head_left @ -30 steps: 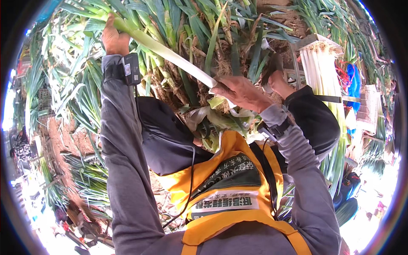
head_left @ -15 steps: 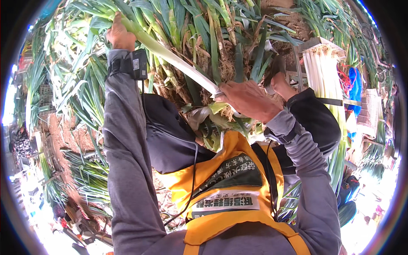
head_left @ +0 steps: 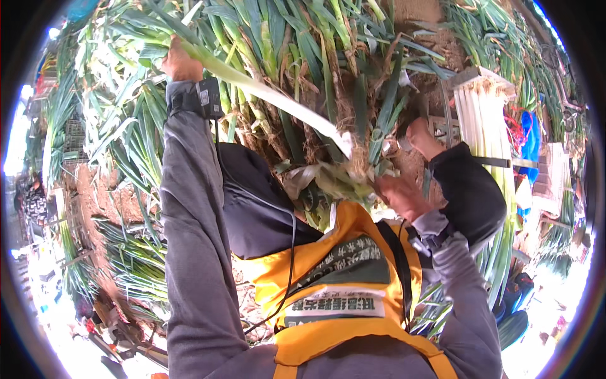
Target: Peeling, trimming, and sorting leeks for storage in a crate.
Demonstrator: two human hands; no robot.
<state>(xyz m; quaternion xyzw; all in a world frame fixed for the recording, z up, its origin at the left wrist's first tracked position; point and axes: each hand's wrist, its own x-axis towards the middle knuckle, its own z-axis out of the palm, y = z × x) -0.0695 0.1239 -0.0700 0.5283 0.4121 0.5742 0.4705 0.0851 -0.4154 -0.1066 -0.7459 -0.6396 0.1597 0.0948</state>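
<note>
My left hand (head_left: 182, 62), at the upper left, is closed round the green upper part of a long green onion (head_left: 278, 100). The stalk slants down to the right, and its white root end hangs free over the heap. My right hand (head_left: 404, 197) is below and right of that root end, apart from it, with fingers drawn together. A blurred pale-green peeled leaf (head_left: 353, 187) trails from its fingertips. More loose peelings (head_left: 306, 177) lie just in front of my apron (head_left: 341, 271). Motion blur softens the right fingertips.
Unpeeled green onions (head_left: 259, 38) are heaped ahead, with more leaves (head_left: 136, 132) at left. At right, a bundle of white-stemmed onions (head_left: 483, 120) is held by a dark strap (head_left: 492, 162). My dark-trousered knees flank the peelings. A blue bag (head_left: 529, 145) is beyond the bundle.
My right hand has left the onion's root end and moved down and right, the peeled leaf coming with it. The left hand has kept its hold, shifting slightly.
</note>
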